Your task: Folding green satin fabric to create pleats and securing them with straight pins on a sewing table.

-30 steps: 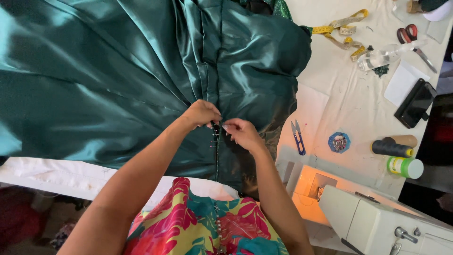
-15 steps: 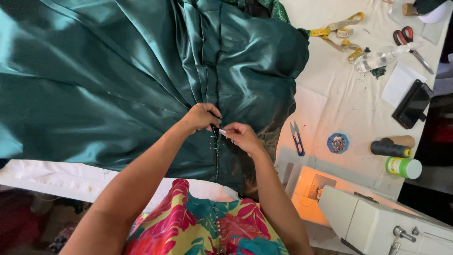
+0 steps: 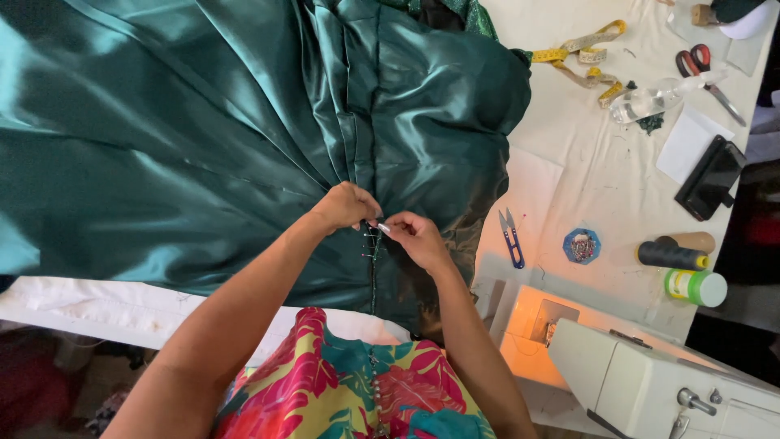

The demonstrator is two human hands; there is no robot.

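The dark green satin garment [image 3: 244, 138] lies spread over the white-covered table [image 3: 585, 162], barely shifted since a second ago. The left hand [image 3: 345, 207] stays pinching its gathered seam; the right hand [image 3: 410, 236] stays pinched on a pin there, so the pinning looks unfinished. Thread snips [image 3: 510, 237] and a blue pin dish [image 3: 581, 245] lie further right.

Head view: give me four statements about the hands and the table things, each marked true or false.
1. Both hands pinch the green satin fabric at a pinned seam. True: left hand and right hand meet there.
2. The blue thread snips are in the right hand. False: they lie on the table beside the fabric.
3. A yellow measuring tape lies on the white table cover. True.
4. The red-handled scissors rest on the fabric. False: they lie on the table cover, apart from it.
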